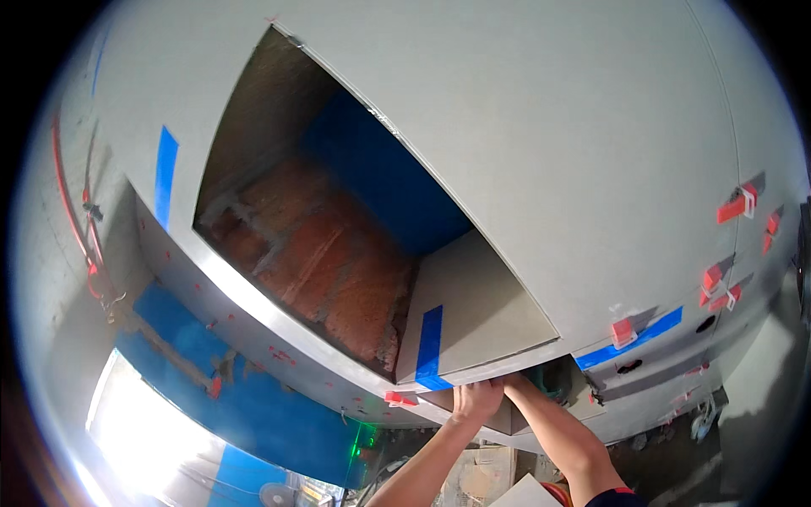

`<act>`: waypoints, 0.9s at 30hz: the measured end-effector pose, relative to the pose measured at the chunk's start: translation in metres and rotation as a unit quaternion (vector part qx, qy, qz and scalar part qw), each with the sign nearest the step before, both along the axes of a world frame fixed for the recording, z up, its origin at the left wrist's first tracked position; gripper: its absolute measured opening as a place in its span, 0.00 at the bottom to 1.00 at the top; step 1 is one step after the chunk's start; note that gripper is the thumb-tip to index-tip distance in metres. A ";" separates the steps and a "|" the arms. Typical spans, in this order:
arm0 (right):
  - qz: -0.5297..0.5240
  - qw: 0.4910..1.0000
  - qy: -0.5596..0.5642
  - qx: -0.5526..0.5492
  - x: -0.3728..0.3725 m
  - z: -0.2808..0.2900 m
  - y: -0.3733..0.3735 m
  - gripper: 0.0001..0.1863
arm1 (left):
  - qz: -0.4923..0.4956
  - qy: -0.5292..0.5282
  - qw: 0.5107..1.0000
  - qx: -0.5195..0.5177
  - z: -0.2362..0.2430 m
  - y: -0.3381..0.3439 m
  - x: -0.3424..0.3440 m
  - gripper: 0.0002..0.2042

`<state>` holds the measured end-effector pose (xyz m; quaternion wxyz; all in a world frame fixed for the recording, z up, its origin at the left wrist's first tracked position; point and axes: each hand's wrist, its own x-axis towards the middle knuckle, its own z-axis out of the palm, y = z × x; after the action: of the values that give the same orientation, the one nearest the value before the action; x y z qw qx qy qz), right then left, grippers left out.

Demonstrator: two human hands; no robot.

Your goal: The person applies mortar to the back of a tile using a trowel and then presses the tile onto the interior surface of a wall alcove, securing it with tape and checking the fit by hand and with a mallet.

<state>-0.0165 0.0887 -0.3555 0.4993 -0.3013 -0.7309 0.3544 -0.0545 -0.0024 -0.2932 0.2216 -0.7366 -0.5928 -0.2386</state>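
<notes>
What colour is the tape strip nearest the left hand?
The tape strip is blue, clearest in the head view.

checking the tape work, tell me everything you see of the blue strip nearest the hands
The blue strip looks like flat adhesive tape with fairly straight sides. It lies lengthwise up the pale panel near its left end, its lower end crossing the front edge. The left hand is just right of that; whether they touch is unclear.
</notes>
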 end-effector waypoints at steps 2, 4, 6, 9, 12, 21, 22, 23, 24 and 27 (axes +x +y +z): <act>-0.006 1.000 -0.005 0.000 0.002 -0.003 0.001 0.18 | 0.025 -0.016 0.999 -0.033 0.000 0.002 0.004 0.16; -0.008 1.000 -0.007 0.001 0.001 -0.004 0.001 0.18 | 0.046 -0.032 0.996 -0.067 0.002 0.003 0.006 0.17; -0.010 1.000 -0.011 0.005 0.002 -0.006 0.004 0.18 | 0.046 -0.026 0.996 -0.078 0.001 0.002 0.006 0.18; -0.012 1.000 -0.016 0.008 0.001 -0.008 0.009 0.18 | 0.064 -0.067 0.983 -0.159 0.011 0.006 0.009 0.19; -0.015 1.000 -0.022 0.011 0.001 -0.009 0.014 0.18 | 0.005 -0.104 0.992 -0.077 0.008 0.006 0.011 0.12; -0.033 0.999 -0.038 0.022 0.010 -0.016 0.032 0.19 | 0.032 -0.096 0.993 -0.064 0.035 -0.001 0.026 0.09; -0.032 0.998 -0.040 0.022 0.009 -0.017 0.032 0.19 | 0.025 -0.109 0.991 -0.068 0.035 0.000 0.025 0.10; -0.037 0.998 -0.042 0.024 0.011 -0.018 0.034 0.19 | 0.019 -0.123 0.990 -0.073 0.036 0.000 0.024 0.11; -0.038 0.998 -0.043 0.025 0.010 -0.019 0.035 0.19 | 0.012 -0.137 0.987 -0.077 0.036 0.001 0.023 0.12; -0.034 0.998 -0.044 0.025 0.003 -0.025 0.033 0.19 | -0.005 -0.103 0.993 -0.052 0.026 0.006 0.011 0.10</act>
<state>-0.0137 0.1219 -0.3804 0.4860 -0.3288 -0.7500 0.3051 -0.0439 0.0037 -0.2669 0.1194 -0.7216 -0.6201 -0.2837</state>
